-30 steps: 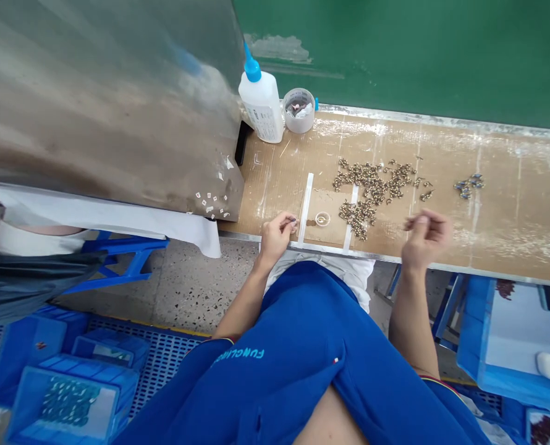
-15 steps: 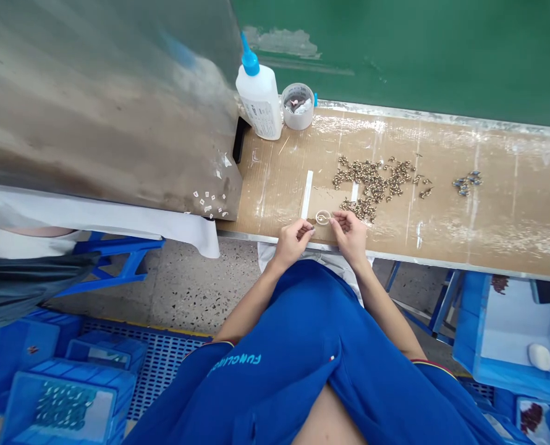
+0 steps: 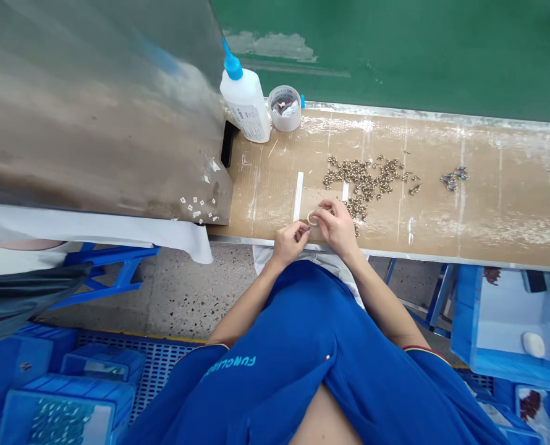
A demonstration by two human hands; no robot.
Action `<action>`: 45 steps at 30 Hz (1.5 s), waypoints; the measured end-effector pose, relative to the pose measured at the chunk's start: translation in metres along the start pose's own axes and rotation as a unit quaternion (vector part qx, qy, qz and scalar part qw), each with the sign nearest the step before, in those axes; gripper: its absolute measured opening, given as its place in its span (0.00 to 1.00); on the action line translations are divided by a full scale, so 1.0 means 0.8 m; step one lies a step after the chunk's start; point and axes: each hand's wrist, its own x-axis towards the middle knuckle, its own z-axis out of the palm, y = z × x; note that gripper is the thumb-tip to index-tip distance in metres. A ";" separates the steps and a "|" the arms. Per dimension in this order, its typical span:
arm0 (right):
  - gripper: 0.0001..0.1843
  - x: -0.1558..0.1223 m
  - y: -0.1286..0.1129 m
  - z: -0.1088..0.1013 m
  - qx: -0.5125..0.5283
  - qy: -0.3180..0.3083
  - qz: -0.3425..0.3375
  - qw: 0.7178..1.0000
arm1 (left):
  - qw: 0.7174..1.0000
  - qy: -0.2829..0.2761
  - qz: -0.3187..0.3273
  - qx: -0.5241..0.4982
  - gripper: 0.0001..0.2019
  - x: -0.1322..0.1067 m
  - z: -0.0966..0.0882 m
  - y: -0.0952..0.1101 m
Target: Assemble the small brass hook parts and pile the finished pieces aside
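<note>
Both hands meet at the near edge of the brown bench (image 3: 442, 204). My left hand (image 3: 288, 240) is pinched shut on something too small to make out. My right hand (image 3: 335, 224) is curled, fingertips pinched beside a small clear round dish (image 3: 311, 216), touching or just over it. A pile of small brass-coloured parts (image 3: 362, 179) lies just beyond my right hand. A white strip (image 3: 298, 187) is stuck to the bench left of the dish. Whether my right fingers hold a part is hidden.
A white squeeze bottle with a blue nozzle (image 3: 243, 97) and a clear cup (image 3: 285, 108) stand at the back left. A large steel panel (image 3: 94, 105) borders the bench's left end. A few bluish parts (image 3: 453, 176) lie to the right. Blue bins (image 3: 507, 321) sit below.
My right hand came in from the right side of the bench to the small dish, next to my left hand. The view shifted slightly right.
</note>
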 end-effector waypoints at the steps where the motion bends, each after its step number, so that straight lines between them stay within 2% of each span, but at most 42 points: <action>1: 0.12 0.000 0.000 -0.002 -0.008 -0.005 -0.003 1.000 | 1.000 -0.002 0.000 -0.001 0.03 0.000 0.000 0.000; 12: 0.13 0.006 0.004 -0.008 -0.016 -0.036 0.011 0.999 | 1.000 -0.014 -0.016 -0.012 0.02 0.000 -0.001 0.000; 17: 0.12 0.004 0.004 -0.009 0.044 -0.056 0.011 0.997 | 1.000 -0.015 -0.016 -0.007 0.02 0.001 -0.001 -0.001; 22: 0.10 0.004 0.001 -0.006 0.105 -0.016 0.057 0.993 | 1.000 -0.009 -0.005 -0.008 0.03 0.002 -0.001 -0.001; 27: 0.11 -0.002 0.000 -0.018 0.162 0.039 0.127 0.978 | 1.000 -0.005 0.001 0.012 0.03 0.002 0.000 -0.001; 30: 0.12 -0.009 -0.003 -0.024 0.185 0.047 0.161 0.968 | 0.999 -0.002 0.011 0.031 0.03 0.001 0.002 -0.002; 36: 0.11 -0.015 -0.012 -0.021 0.186 0.030 0.142 0.972 | 0.998 0.002 0.040 0.047 0.03 0.000 0.003 -0.003; 45: 0.12 -0.016 -0.014 -0.017 0.167 0.013 0.115 0.979 | 0.998 -0.008 0.033 0.044 0.03 0.000 0.002 -0.003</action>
